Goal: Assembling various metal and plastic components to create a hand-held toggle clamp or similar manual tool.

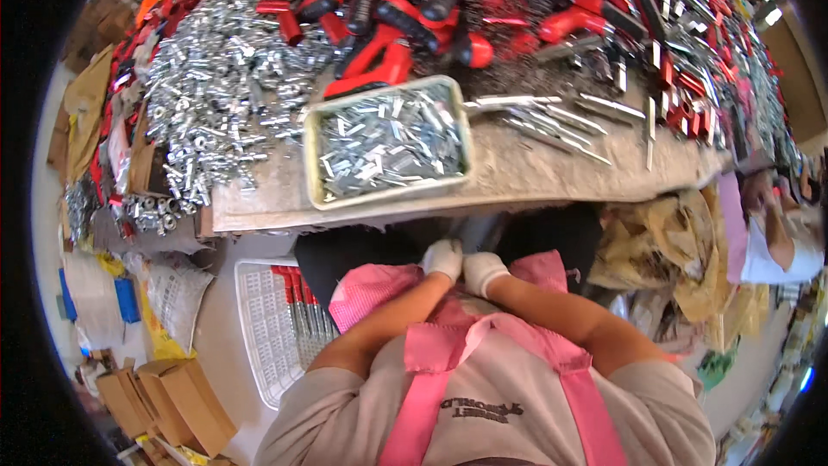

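Note:
My left hand (443, 259) and my right hand (484, 270), both in white gloves, are side by side over my lap, just below the table's front edge. Their fingers point away and down into shadow, so I cannot make out whether they are open or closed, or whether they hold anything. A dark grey surface (477, 231) shows just beyond them, between my knees. Nearest on the table is a cream tray (316, 164) filled with small metal pins (388, 140).
Bolts and nuts (233, 78) are heaped at left. Red-and-black tool handles (379, 56) pile up behind the tray, with metal rods (561, 125) to its right. A white basket (259, 328) of red-handled tools stands on the floor at left. Another person (780, 242) sits at right.

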The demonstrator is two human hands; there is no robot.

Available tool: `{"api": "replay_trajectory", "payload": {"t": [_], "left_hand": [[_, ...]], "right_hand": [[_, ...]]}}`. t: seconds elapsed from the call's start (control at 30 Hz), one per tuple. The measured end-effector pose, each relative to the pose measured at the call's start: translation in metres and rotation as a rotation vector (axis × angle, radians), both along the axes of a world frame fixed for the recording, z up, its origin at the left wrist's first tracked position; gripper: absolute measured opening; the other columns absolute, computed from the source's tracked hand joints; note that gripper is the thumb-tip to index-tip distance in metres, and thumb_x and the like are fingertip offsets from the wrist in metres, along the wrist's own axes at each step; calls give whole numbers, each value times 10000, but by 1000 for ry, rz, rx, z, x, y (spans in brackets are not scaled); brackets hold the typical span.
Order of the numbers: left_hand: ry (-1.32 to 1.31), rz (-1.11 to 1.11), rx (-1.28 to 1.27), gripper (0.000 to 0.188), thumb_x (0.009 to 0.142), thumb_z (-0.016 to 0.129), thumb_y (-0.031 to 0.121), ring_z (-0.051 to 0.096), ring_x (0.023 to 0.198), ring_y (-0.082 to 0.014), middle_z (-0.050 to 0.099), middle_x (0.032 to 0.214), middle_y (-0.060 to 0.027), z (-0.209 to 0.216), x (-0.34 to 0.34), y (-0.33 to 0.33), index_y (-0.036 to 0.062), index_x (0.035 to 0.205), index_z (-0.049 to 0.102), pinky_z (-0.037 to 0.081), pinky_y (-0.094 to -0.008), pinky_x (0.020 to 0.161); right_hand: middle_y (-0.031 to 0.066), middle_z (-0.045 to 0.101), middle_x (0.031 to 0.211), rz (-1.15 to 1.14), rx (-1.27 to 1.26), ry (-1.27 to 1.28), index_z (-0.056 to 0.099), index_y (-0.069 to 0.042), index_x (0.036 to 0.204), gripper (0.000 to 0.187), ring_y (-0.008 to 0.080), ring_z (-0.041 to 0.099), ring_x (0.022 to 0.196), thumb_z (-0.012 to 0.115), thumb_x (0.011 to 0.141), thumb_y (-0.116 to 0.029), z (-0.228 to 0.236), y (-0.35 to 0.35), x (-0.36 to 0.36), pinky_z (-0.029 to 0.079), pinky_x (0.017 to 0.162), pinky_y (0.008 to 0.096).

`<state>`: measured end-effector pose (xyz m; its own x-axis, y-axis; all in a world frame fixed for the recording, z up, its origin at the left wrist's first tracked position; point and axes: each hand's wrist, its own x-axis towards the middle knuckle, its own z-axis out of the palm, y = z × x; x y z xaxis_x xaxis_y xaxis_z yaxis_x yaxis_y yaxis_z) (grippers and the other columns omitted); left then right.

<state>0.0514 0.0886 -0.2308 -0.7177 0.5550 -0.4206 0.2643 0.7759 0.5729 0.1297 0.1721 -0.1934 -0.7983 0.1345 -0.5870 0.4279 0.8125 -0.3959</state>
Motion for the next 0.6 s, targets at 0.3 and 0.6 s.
{"api": "replay_trajectory", "payload": {"t": [0.3,0.6], "left_hand": [[-172,59,345,363,905,386,251,592,845,-366,625,938,-228,17,-8,-35,-7,922,640,441,-412,770],[-67,38,275,365,895,402,232,595,769,-387,619,824,-262,-7,13,-8,-61,858,617,445,-439,713]], "right_hand": [[164,666,910,199,-21,-94,695,-54,909,262,299,650,867,654,680,-175,60,-13,-22,513,740,388],[177,652,966,-56,-24,65,629,-55,1059,332,313,633,914,584,749,-165,-43,-14,10,497,786,389]]}}
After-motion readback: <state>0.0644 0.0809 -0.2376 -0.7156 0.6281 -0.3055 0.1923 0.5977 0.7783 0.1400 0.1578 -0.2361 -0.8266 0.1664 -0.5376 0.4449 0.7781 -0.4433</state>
